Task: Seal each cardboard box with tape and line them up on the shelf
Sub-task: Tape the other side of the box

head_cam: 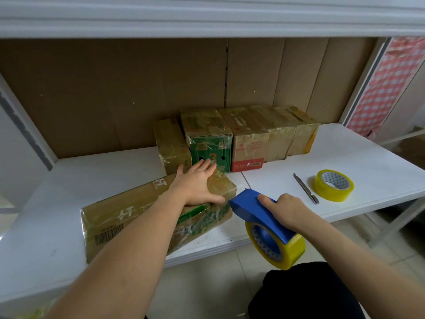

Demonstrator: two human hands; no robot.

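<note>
Five taped cardboard boxes [239,137] in a tight row at the back of the white shelf [345,155], just beyond the left hand [197,183], against a brown corrugated back panel [115,88]. Nearer, under that hand, a long flat cardboard box [138,215], glossy with clear film, angled across the shelf's front edge, one corner slightly overhanging. Left hand flat on its right end, fingers straight, pressing. Just right of it, right hand [285,210] wrapped around a blue plastic tape dispenser [259,212], nose touching the box's right end, yellow-tinted tape roll [276,245] hanging below shelf level. Farther right of the right hand, a spare roll of tape [334,185] lying flat, and a slim metal utility knife [305,188] just beside it. Bare smooth shelf to the left and far right.
</note>
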